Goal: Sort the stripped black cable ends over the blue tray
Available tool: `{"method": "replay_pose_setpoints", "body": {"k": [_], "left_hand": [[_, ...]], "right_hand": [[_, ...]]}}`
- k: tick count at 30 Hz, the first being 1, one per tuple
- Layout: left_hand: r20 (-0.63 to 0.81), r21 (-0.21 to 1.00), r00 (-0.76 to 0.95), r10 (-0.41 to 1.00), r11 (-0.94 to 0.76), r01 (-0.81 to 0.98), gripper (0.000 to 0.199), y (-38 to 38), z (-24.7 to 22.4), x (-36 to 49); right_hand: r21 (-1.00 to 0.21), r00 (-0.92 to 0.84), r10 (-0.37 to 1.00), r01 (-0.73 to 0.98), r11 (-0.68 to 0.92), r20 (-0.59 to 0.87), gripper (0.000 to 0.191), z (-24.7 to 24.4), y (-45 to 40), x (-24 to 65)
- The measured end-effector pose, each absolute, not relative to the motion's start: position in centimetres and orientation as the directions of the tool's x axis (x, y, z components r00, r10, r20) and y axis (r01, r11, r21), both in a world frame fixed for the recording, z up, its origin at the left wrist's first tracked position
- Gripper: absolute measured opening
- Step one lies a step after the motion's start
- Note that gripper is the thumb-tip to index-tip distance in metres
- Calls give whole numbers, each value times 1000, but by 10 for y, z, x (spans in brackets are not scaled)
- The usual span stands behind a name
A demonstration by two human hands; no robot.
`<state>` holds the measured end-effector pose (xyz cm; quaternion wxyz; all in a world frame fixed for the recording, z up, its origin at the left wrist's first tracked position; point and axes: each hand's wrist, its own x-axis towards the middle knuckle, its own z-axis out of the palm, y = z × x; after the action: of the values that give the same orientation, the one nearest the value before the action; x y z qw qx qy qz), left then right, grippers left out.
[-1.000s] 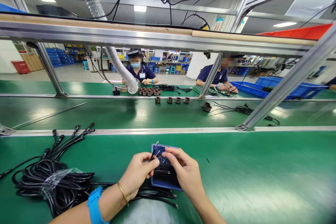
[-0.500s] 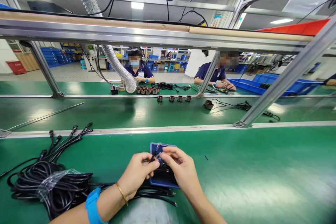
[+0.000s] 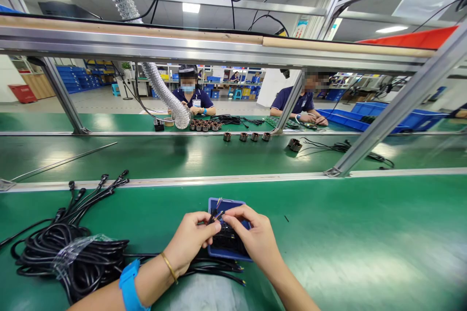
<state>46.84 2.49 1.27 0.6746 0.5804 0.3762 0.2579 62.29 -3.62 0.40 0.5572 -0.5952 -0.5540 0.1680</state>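
Observation:
Over a small blue tray (image 3: 228, 201) filled with dark pieces, my left hand (image 3: 197, 235) pinches a black cable end (image 3: 212, 216) with thin coloured wires fanning out of it. Thumb and forefinger of my right hand (image 3: 251, 233) are pressed together at the tip of one of these wires; anything small between them is too tiny to make out. Both hands nearly touch above the tray's left half. A bundle of black cables (image 3: 73, 257) wrapped in clear film lies at the left, and more cable ends (image 3: 219, 266) with coloured tips lie below the tray.
A metal frame post (image 3: 394, 92) slants at the right. Beyond the bench's metal rail (image 3: 182, 181), copper-wound cores (image 3: 295, 145) stand on a green belt (image 3: 153, 155). Two people work across from me near blue bins (image 3: 401, 115). A silvery duct (image 3: 160, 87) hangs down at the left.
My right hand has shifted very slightly while staying at the wires. The cores and loose cable on the belt have moved a little to the right. The person across has moved slightly.

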Motion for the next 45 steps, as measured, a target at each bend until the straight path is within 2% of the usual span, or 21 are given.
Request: {"method": "replay_pose_setpoints", "body": {"k": [2,6,8,10,13,19,21,24,27,30,32,34,36,37,39,43,45], "left_hand": [[-188,981,591,785,182,70,25,25,13,468],[-146,981,577,804,191,-19,14,26,14,467],[-131,978,562,817,200,-63,14,26,14,467],[-118,977,551,826,195,-82,15,26,15,467],[-107,979,550,828,185,-90,17,26,17,466],[-111,975,557,823,199,-99,20,27,18,466],[-103,976,545,832,190,-106,19,27,17,466],[-97,979,524,846,175,-100,20,27,15,467],[-107,977,527,843,189,-103,22,26,15,468],[-106,971,541,834,204,-124,21,26,17,467],[-91,970,554,827,199,-138,21,26,18,467],[-81,971,557,826,192,-144,23,26,19,466],[-77,971,558,826,188,-145,25,25,19,465],[-78,971,561,824,190,-143,27,25,20,465],[-84,971,577,812,198,-137,27,24,21,464],[-70,981,597,799,165,-105,20,21,24,461],[-65,990,618,783,129,-60,17,20,25,460]], "right_hand": [[-847,320,852,477,234,415,15,4,-36,623],[-838,190,887,455,301,422,24,8,-36,626],[-846,192,889,440,301,416,18,10,-37,627],[-856,221,895,446,260,387,20,8,-36,626],[-870,204,919,441,221,336,9,3,-35,623],[-891,119,956,407,201,270,11,0,-36,617],[-896,147,944,385,219,294,20,2,-36,618],[-858,205,890,417,298,408,11,4,-35,620],[-762,143,847,530,372,512,13,3,-33,620],[-694,56,831,582,423,554,11,2,-33,620],[-730,62,848,545,413,526,10,1,-34,619],[-809,124,882,471,351,455,21,-1,-34,617],[-857,188,899,427,288,395,15,-3,-34,614],[-862,206,899,426,274,387,13,-3,-34,613],[-850,185,902,450,275,390,22,1,-35,616],[-836,-23,929,428,343,370,23,18,-38,644],[-782,5,925,537,317,379,22,23,-41,660]]}}
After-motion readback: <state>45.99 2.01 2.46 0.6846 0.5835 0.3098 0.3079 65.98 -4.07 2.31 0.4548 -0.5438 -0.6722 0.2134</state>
